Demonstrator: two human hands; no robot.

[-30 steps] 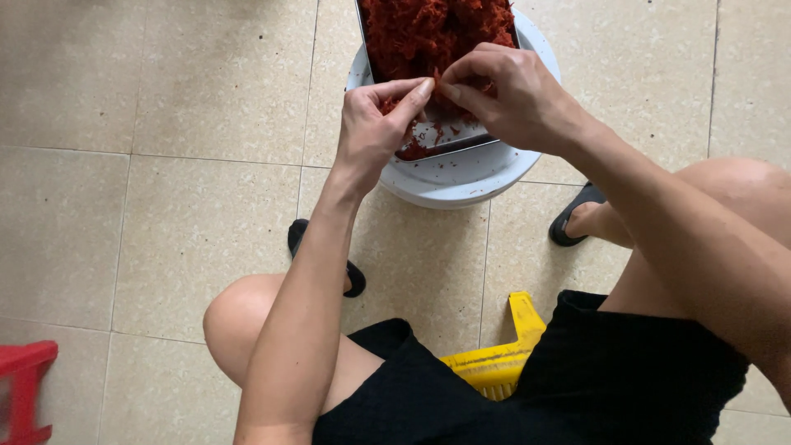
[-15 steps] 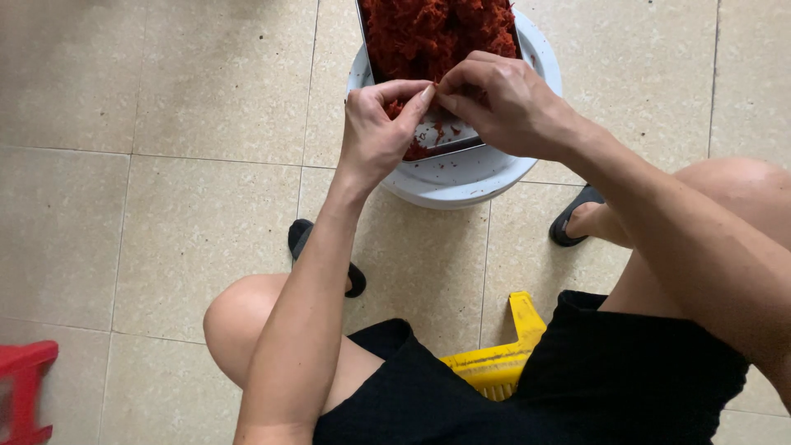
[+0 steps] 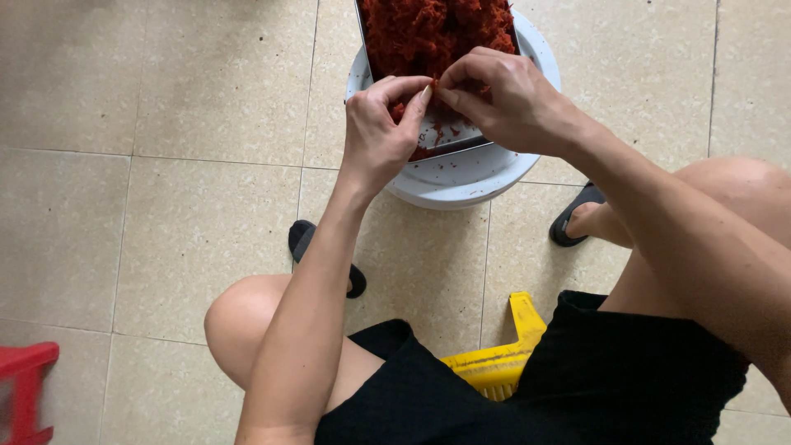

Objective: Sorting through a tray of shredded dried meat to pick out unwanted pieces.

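A metal tray [image 3: 451,142] heaped with dark red shredded stuff [image 3: 428,33] rests on a round white tub [image 3: 461,177] on the tiled floor in front of me. My left hand [image 3: 381,125] and my right hand [image 3: 504,97] meet above the tray's near end. Their thumbs and forefingers pinch one small red shred [image 3: 432,85] between them. Red crumbs lie on the bare part of the tray under my hands.
I sit on a low yellow plastic stool [image 3: 498,363] with bare knees apart and black slippers [image 3: 305,247] on my feet. A red plastic stool [image 3: 25,391] shows at the lower left edge. Beige floor tiles surround the tub.
Both hands stayed over the tray's near end. The fingertips shifted slightly as they worked the small red shred between them.
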